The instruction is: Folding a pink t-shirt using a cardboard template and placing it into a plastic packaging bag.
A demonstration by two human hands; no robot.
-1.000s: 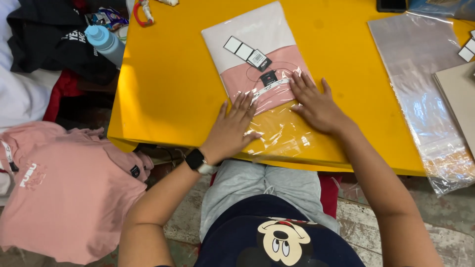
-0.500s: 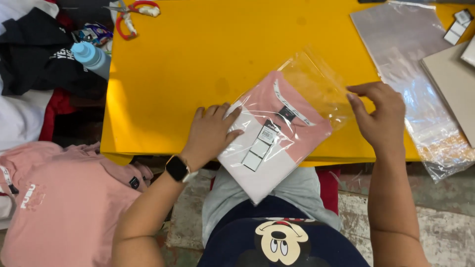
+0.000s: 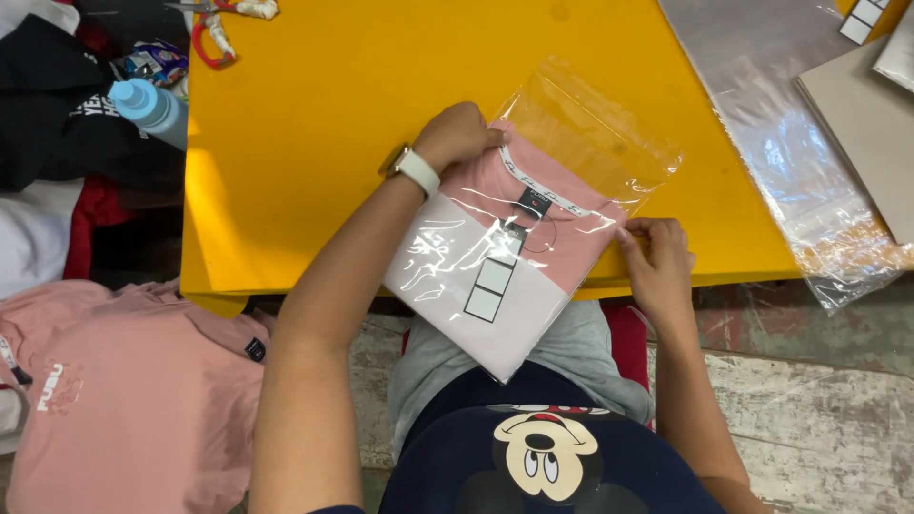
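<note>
Head view: both hands pinch glossy clear polybag (image 3: 590,143), folded pink-white shirt (image 3: 495,257) inside.

Folded pink-and-white shirt (image 3: 495,257) in clear bag, tilted, overhanging table edge

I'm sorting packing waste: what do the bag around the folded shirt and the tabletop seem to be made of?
The bag, held by the left hand and right hand, looks like thin clear plastic film: glossy, wrinkled, with glare streaks. The folded shirt looks like matte knit fabric. The tabletop is smooth, matte yellow, possibly painted board or laminate.
</note>
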